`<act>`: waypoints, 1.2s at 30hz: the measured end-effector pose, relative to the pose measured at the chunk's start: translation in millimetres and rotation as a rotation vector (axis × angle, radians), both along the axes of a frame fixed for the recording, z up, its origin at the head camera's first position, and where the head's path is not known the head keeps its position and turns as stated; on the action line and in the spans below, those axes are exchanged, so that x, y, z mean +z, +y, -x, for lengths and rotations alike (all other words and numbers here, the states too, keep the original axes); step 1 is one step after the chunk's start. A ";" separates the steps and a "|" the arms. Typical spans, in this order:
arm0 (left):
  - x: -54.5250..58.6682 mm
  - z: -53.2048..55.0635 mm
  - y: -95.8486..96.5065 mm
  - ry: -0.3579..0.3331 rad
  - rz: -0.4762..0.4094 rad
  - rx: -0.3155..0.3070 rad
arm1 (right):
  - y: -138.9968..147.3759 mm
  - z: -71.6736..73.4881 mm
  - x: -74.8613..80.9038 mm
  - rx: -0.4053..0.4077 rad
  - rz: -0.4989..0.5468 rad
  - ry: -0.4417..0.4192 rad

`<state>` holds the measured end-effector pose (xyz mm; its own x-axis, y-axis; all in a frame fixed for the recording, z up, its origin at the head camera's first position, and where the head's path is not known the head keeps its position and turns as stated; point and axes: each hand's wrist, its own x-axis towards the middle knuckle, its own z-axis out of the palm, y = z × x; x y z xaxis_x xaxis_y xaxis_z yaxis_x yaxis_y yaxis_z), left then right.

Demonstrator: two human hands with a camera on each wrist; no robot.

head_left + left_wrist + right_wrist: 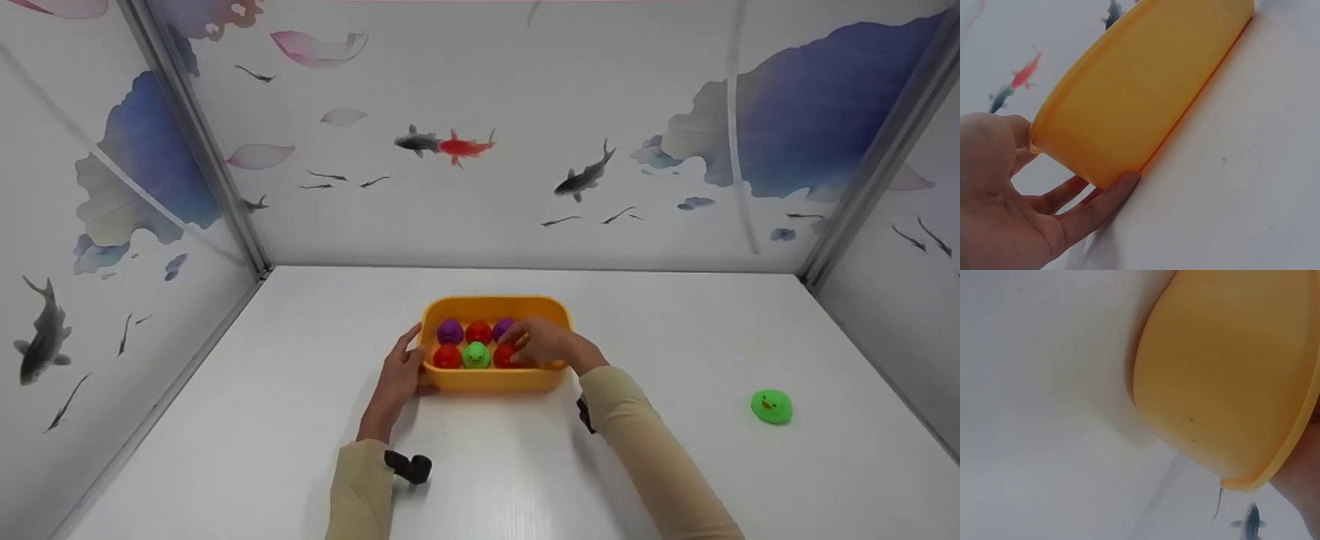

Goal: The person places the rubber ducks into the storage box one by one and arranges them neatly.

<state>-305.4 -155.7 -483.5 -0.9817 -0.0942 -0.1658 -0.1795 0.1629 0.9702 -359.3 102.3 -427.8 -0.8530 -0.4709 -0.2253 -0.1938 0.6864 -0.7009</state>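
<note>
A yellow-orange plastic bin (495, 381) stands on the white table, with small rounded toys in two rows inside. My left hand (397, 375) holds the bin's left end; in the left wrist view, its fingers (1098, 211) lie against the end wall and lower corner. My right hand (546, 341) reaches over the right rim with bent fingers at a red toy (503, 355) in the front row. Beside that toy sit a green toy with a face (476, 355) and another red one (448, 356). Behind are purple (450, 331) and red (478, 331) toys, and a partly covered purple one (502, 328). The bin hides the right fingertips in the right wrist view.
A lone green toy with a face (772, 407) lies on the table (675, 465) at the right. White panels (510, 210) painted with fish and petals enclose the table at the back and both sides. Each sleeve carries a black wrist device (411, 466).
</note>
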 end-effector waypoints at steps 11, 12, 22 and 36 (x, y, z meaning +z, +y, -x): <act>-1.6 0.2 -1.4 0.005 -0.005 -0.007 | 12.9 -3.7 12.5 0.025 -0.019 0.062; -2.0 0.5 -1.6 0.005 -0.003 -0.009 | 15.8 -4.5 14.4 0.033 -0.015 0.079; -0.6 0.0 -0.4 0.015 0.005 -0.013 | 56.4 -28.3 30.8 0.010 0.116 0.205; -2.0 -2.3 -0.3 0.018 0.025 -0.018 | 135.6 -71.0 33.8 -0.165 0.124 0.442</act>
